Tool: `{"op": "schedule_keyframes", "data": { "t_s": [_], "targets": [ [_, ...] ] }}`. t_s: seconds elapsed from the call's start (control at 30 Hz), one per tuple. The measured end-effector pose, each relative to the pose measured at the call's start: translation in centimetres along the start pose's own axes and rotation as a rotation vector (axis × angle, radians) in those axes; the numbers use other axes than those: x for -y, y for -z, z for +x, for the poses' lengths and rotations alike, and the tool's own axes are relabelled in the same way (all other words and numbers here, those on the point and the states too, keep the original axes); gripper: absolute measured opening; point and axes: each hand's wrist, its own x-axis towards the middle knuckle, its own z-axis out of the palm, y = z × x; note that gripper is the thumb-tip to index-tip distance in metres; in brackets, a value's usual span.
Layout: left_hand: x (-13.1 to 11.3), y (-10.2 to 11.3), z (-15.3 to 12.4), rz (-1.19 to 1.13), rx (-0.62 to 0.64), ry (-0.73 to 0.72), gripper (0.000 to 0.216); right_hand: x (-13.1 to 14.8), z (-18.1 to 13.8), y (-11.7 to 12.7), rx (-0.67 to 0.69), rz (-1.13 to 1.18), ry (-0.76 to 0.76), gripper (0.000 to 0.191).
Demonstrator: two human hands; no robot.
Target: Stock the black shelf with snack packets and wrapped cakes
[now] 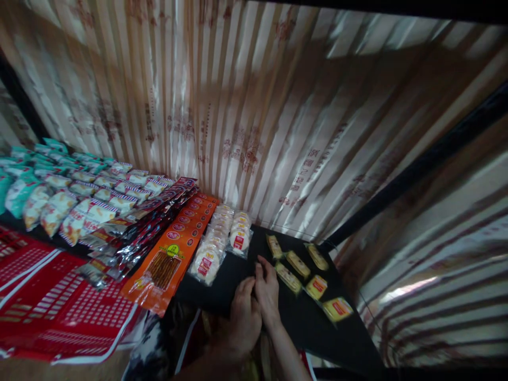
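My left hand [245, 315] and my right hand [268, 293] are pressed side by side over the front of a black shelf [234, 267]. The left fingers are curled; whatever they may hold is hidden. On the right hand the fingers lie close together and bent, and I cannot make out anything between them. Just right of it lie several small yellow snack packs [288, 278], loosely spread. Left of the hands stand two rows of clear-wrapped round white crackers, a longer row [206, 267] and a shorter row [239, 241].
Orange snack-stick bags [174, 241] lie left of the crackers. Dark red packets [146, 233], white snack bags [91, 214] and teal bags [21, 190] fill the far left. Red baskets [79, 312] stand below. Printed sheeting [238, 106] hangs behind; a dark pole [413, 169] slants at right.
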Motion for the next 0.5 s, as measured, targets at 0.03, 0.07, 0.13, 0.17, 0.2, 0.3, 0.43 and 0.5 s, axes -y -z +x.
{"op": "schedule_keyframes", "data": {
  "t_s": [0.03,0.07,0.13,0.17,0.2,0.3,0.43,0.5],
  "targets": [
    [-0.3,0.0,-1.1,-0.029,0.011,0.036,0.056,-0.2,-0.9,0.5,0.006,0.022,-0.009,0.049],
    [-0.4,0.0,-2.1,-0.043,0.029,0.058,0.055,-0.4,-1.9,1.0,0.013,0.046,-0.012,0.048],
    [-0.5,0.2,-4.1,-0.025,0.077,0.063,0.047,-0.9,-4.1,2.0,0.017,0.072,0.004,0.046],
    [-0.3,0.4,-5.1,0.001,0.103,0.047,0.043,-1.2,-5.3,2.5,0.017,0.071,0.017,0.044],
    [0.1,0.7,-6.0,0.033,0.126,0.019,0.038,-1.5,-6.6,3.0,0.017,0.064,0.030,0.043],
    [2.3,1.4,-8.5,0.148,0.161,-0.127,0.029,-2.5,-10.6,4.5,0.061,0.031,0.055,0.038],
    [6.2,3.0,-11.5,0.378,0.146,-0.201,0.033,-3.7,-15.8,5.8,0.182,-0.062,0.086,0.032],
    [7.8,4.1,-13.0,0.476,0.155,-0.173,0.039,-4.0,-18.0,6.1,0.264,-0.108,0.084,0.031]
  ]
}}
